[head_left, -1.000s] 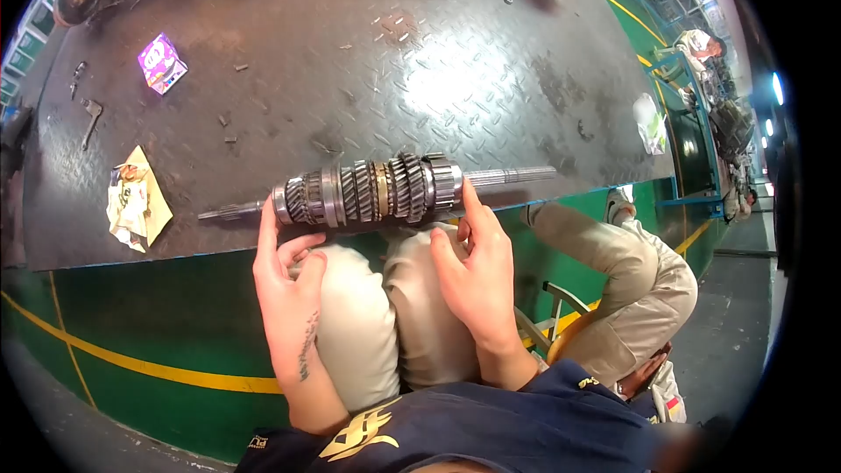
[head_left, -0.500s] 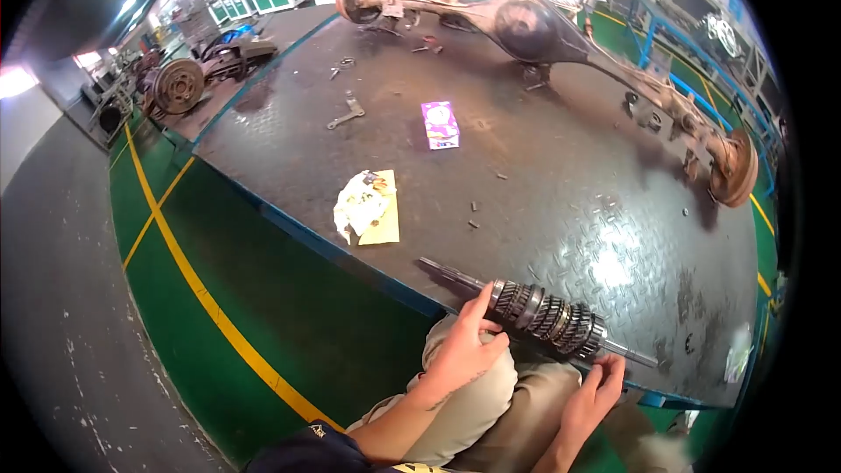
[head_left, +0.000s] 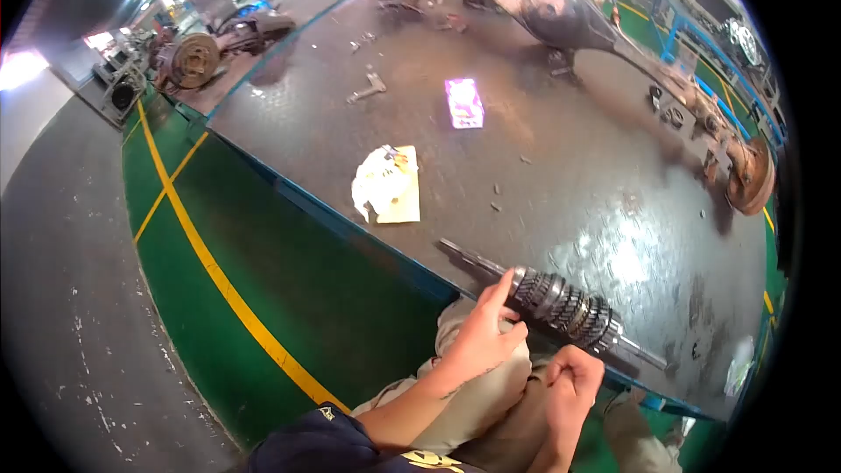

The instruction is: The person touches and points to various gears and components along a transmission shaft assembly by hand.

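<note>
A gear shaft (head_left: 568, 308) with several dark toothed gears lies slanted along the near edge of the metal table. Its thin bare ends stick out at both sides. My left hand (head_left: 486, 337) is at the left end of the gears, index finger stretched out against the first gear and thumb apart; its other fingers are partly hidden. Just below the right end of the gears, my right hand (head_left: 574, 377) is curled into a fist above my knee, apart from the shaft. Nothing shows in it.
The dark metal table (head_left: 333, 136) carries a crumpled white wrapper on yellow paper (head_left: 399, 188), a purple packet (head_left: 464, 103), a metal lever (head_left: 368, 88) and small pins. A rusty axle (head_left: 569, 13) spans the far side. A plastic bag (head_left: 738, 368) sits at the right corner.
My right hand has drawn back from the shaft's right end and its fingers have curled in. My left hand stays at the gears' left end. The whole view has shifted slightly.
</note>
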Tool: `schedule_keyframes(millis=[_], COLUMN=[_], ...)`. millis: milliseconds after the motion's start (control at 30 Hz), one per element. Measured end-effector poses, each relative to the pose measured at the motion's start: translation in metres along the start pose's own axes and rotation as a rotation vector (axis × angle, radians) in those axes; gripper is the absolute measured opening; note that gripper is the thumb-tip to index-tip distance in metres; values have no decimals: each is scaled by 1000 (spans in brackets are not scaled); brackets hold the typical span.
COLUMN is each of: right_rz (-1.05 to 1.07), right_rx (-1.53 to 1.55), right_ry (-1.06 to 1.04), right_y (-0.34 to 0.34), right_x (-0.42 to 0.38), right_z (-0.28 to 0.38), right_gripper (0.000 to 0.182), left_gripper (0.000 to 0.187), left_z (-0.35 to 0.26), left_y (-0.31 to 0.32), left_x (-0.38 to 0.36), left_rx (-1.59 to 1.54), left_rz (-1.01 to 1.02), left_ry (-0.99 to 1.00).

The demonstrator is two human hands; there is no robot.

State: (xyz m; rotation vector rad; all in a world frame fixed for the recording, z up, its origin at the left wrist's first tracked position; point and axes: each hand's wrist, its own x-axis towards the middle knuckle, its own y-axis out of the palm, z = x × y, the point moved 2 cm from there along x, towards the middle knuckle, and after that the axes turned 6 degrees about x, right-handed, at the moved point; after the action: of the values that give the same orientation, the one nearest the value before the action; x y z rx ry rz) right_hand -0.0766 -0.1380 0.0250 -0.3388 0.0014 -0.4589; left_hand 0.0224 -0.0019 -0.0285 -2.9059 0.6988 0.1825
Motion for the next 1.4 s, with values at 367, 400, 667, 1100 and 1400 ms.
schedule_keyframes(millis=[367,400,667,1100,1400], right_rz=[399,405,465,369,311], right_rx=[-180,-169,-218,35,114], right_ry=[34,32,35,128,176], right_y=[10,11,12,4,3], right_x=[4,3,2,9,6], right_z=[9,9,7,11,7], right_gripper=[14,14,12,11,16], left_gripper=[78,78,77,75,74], left_z=[-10,-12,-13,-14,-10], left_y=[4,3,5,3,3], left_x=[2,2,0,0,1], left_rx=[-133,-125,-100,-56,-79], left_rz=[-4,3,-10,-10,-18], left_ry=[-100,-109,-93,-66,-63])
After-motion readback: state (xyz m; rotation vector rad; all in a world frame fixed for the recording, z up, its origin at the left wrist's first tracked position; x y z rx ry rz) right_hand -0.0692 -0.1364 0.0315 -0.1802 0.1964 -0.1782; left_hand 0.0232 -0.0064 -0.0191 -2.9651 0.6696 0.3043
